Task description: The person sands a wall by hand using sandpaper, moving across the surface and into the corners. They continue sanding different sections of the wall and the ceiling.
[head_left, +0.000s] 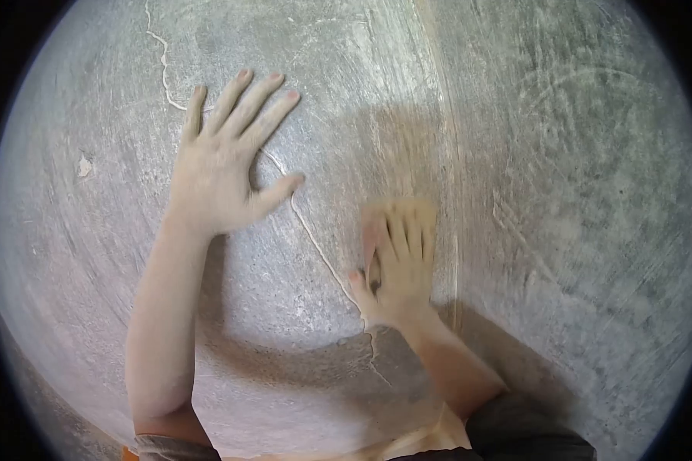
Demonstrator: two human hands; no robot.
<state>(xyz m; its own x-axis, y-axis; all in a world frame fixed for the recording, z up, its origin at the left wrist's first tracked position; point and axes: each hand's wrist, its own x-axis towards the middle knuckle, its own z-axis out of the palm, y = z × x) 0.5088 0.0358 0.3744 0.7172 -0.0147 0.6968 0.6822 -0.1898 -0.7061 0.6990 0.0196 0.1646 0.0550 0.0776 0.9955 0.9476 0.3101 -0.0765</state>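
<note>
Hand positions: the left hand [215,173] lies open on the grey surface [561,161], palm toward it, fingers spread, thumb out to the right, with nothing visible in its hold. The right hand [404,280] is extended over a flat pad [372,227], its fingers nearly straight and close together, its thumb apart at the left.

Pad position: right of the left hand and nearer, between the thin crack line [315,242] and the long seam [444,115]. Its far edge shows past the fingertips and its left edge beside the index finger; the part under the palm is hidden.

Technique: the pad appears best controlled with all four fingers bearing evenly, so that no edge lifts or digs in. Apply light, uniform pressure; excess force at the fingertips could score the surface. Take care over the crack line, where a corner could catch. Use the left hand as a steady brace, clear of the pad.
</note>
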